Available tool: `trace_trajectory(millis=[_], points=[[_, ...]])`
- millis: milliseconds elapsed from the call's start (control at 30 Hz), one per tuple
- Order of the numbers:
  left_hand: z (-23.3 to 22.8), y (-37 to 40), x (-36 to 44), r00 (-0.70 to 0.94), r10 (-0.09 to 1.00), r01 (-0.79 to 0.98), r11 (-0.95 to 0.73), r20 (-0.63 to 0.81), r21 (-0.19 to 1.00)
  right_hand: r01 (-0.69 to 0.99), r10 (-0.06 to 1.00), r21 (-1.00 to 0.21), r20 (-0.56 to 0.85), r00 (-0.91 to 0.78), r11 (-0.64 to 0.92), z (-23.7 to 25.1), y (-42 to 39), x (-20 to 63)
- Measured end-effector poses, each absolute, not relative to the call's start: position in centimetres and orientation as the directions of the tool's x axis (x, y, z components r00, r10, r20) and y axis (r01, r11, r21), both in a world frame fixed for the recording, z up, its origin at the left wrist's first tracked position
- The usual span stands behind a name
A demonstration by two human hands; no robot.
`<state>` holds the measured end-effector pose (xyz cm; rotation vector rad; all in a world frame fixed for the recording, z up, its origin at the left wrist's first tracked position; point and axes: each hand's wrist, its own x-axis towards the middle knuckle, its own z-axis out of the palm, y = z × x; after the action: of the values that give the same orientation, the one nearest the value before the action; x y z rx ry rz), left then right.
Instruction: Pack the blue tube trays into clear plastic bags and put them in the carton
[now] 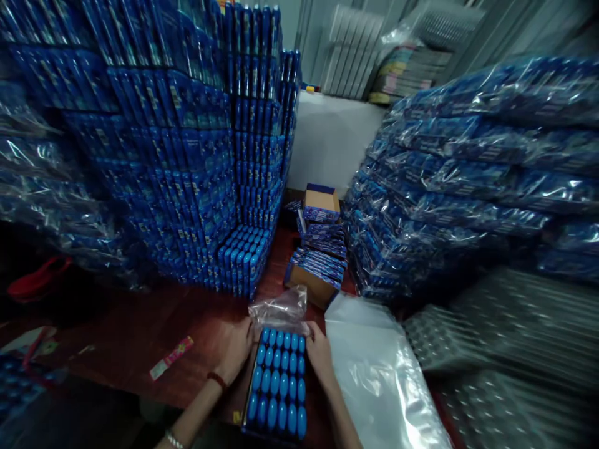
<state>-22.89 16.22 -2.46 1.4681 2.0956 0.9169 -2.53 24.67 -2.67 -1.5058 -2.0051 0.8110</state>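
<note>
A block of blue oval-topped items (278, 383), packed in tight rows, lies on the dark red table in front of me. A clear plastic bag (283, 308) stands crumpled at the block's far end, its film bunched between my hands. At the far left corner of the block, my left hand (239, 346) has its fingers closed on the bag's edge. My right hand (319, 349) pinches the film at the far right corner. The fingertips of both hands are partly hidden and somewhat blurred. Whether the film reaches around the block's sides, I cannot tell.
Tall stacks of blue packs (173, 137) rise at the left, film-wrapped stacks (468, 162) at the right. Flat clear bags (374, 368) lie beside my right arm, near clear moulded trays (491, 349). Open cartons (322, 199) stand ahead. A pink strip (172, 357) lies left.
</note>
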Motion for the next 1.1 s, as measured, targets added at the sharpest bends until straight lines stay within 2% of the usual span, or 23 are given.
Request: trace_trajectory(millis=[67, 167, 233, 367, 533, 633, 733, 933, 1033, 1100], points=[[-4.2, 16.0, -21.7, -0.353, 0.929, 0.493, 0.083, 0.112, 0.866, 0.569, 0.976, -0.807, 0.041, -0.216, 0.160, -4.8, 24.2, -2.3], [-5.2, 14.8, -20.5, -0.418, 0.902, 0.293, 0.025, 0.104, 0.956, 0.522, 0.982, -0.838, 0.080, -0.171, 0.159, -6.5, 22.5, -1.6], [-5.4, 13.3, -20.1, -0.432, 0.900, 0.213, 0.043, 0.055, 0.976, 0.471, 0.975, -0.864, 0.090, -0.204, 0.178, -6.9, 20.7, -1.1], [-5.7, 9.7, -19.7, -0.429, 0.903, 0.118, 0.100, -0.040, 0.988, 0.380, 0.967, -0.918, 0.014, -0.256, 0.114, -6.3, 16.9, -0.9], [-5.4, 7.9, -19.9, -0.557, 0.822, 0.090, 0.200, -0.117, 0.976, 0.313, 0.961, -0.945, 0.000, -0.278, 0.090, -4.2, 15.3, -2.5], [-5.4, 8.6, -20.5, -0.590, 0.800, 0.108, 0.216, -0.112, 0.970, 0.312, 0.978, -0.949, -0.020, -0.208, 0.047, -3.8, 16.0, -3.4], [-6.1, 9.5, -21.4, -0.543, 0.833, 0.165, 0.225, -0.102, 0.960, 0.357, 0.990, -0.934, -0.050, -0.130, -0.001, -4.3, 17.2, -3.6], [-5.9, 11.2, -22.8, -0.483, 0.870, 0.250, 0.242, -0.096, 0.938, 0.454, 0.984, -0.890, -0.111, -0.138, -0.037, -4.8, 18.9, -3.1], [-4.6, 11.5, -22.8, -0.412, 0.911, 0.451, 0.226, -0.023, 0.864, 0.516, 0.983, -0.856, -0.117, -0.145, -0.025, -4.2, 19.0, -3.1], [-3.9, 11.5, -22.7, -0.313, 0.949, 0.625, 0.223, -0.021, 0.748, 0.529, 0.982, -0.849, -0.112, -0.155, -0.013, -3.8, 18.7, -3.0]])
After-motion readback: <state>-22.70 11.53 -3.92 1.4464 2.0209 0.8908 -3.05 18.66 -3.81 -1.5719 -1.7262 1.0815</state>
